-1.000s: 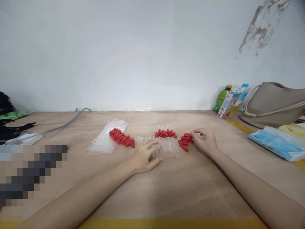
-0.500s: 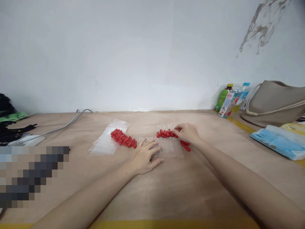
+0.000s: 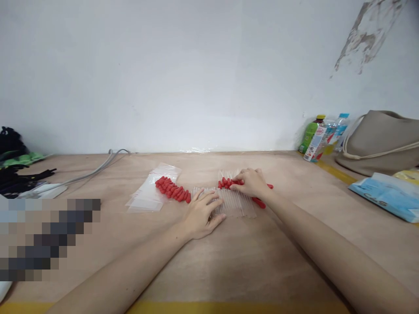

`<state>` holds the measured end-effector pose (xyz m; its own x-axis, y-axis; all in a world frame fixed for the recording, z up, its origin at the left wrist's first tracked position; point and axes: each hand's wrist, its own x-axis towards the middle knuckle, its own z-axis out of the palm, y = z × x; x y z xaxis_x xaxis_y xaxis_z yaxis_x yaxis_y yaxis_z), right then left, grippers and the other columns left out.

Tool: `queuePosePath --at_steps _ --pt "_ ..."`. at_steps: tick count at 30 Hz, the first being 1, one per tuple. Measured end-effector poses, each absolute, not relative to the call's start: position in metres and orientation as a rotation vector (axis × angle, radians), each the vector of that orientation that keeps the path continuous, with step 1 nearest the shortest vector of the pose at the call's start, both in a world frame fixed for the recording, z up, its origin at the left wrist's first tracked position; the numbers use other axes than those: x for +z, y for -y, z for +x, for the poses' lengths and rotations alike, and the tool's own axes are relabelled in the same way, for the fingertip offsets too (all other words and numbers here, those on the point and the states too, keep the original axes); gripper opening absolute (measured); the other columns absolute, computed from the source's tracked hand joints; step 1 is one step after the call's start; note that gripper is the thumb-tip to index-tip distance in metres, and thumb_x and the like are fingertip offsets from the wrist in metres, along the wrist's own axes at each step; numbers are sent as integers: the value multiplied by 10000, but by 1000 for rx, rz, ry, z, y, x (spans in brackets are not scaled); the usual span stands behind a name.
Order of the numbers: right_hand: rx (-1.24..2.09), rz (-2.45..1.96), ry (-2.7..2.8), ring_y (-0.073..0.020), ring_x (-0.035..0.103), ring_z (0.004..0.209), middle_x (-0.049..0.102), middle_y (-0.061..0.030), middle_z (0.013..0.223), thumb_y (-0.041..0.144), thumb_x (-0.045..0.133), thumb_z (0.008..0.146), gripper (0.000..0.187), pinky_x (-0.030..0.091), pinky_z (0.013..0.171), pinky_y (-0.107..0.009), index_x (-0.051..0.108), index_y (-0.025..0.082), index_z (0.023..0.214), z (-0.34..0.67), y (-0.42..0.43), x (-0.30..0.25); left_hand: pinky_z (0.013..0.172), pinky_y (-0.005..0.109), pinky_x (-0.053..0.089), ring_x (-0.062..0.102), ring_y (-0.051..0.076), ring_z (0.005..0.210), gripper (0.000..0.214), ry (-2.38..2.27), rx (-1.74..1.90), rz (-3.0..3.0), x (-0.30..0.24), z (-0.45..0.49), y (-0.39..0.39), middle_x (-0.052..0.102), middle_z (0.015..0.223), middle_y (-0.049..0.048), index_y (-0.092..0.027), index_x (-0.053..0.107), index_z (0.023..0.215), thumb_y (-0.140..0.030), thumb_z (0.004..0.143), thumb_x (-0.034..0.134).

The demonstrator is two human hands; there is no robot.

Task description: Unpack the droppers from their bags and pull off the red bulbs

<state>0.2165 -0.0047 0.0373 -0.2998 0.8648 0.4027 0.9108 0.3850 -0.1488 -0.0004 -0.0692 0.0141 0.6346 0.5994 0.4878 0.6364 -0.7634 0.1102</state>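
My left hand (image 3: 203, 216) lies with fingers spread over the left part of a row of clear thin tubes (image 3: 234, 203), holding them from above. At the tubes' far ends is a row of red rubber dropper bulbs (image 3: 224, 183). My right hand (image 3: 250, 182) reaches over the right part of that row, thumb in front and fingers behind, closed around red bulbs there; the exact contact is partly hidden. A loose red bulb (image 3: 259, 203) shows under the right wrist. Left of the tubes, a longer pile of red bulbs (image 3: 173, 190) runs onto clear plastic zip bags (image 3: 147, 196).
At the back right stand drink bottles (image 3: 309, 136) and a carton (image 3: 316, 144), beside a grey drawstring bag (image 3: 376, 139). A blue tissue pack (image 3: 386, 196) lies to the right. A grey cable (image 3: 98, 168) and black items (image 3: 26, 179) are at left, near a blurred-out patch.
My right hand has moved slightly left and lower over the bulbs, covering more of the row. My left hand stays on the tubes. The view has shifted a little left.
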Motion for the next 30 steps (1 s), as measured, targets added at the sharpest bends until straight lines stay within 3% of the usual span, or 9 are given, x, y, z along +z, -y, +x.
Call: queuePosePath --at_steps 8,18,21,25,30 --pt "-282 -1446 1923 -178 547 732 677 -31 734 340 425 856 268 275 732 -353 675 245 862 218 12 29 1018 497 256 417 242 1181 326 980 -854 -2683 11 -3 67 557 1155 86 -200 535 1127 -344 847 452" --pt "-224 -935 2022 -162 544 781 680 -9 851 211 505 820 275 331 779 -362 599 282 1069 235 80 7 1032 440 260 294 237 1275 455 931 -920 -2437 10 0 62 419 1326 102 -158 352 1306 -231 863 425" --pt "-208 -813 2066 -161 543 812 682 10 884 172 518 810 297 339 782 -371 594 316 1058 234 86 -1 1032 459 256 346 239 1249 383 846 -903 -2432 12 0 65 478 1280 89 -188 446 1237 -231 856 453" --pt "-176 -797 2087 -158 546 822 684 9 890 159 503 817 282 362 752 -359 599 300 1042 231 85 -4 1032 453 268 490 203 1136 204 706 -915 -2465 14 -2 67 635 1065 43 -192 581 1025 -192 853 470" --pt "-244 -870 2122 -209 536 930 657 -54 983 315 589 767 310 375 808 -398 591 218 1062 221 89 2 1006 425 320 561 184 1044 140 620 -924 -2461 14 3 67 676 953 22 -167 595 922 -148 843 482"
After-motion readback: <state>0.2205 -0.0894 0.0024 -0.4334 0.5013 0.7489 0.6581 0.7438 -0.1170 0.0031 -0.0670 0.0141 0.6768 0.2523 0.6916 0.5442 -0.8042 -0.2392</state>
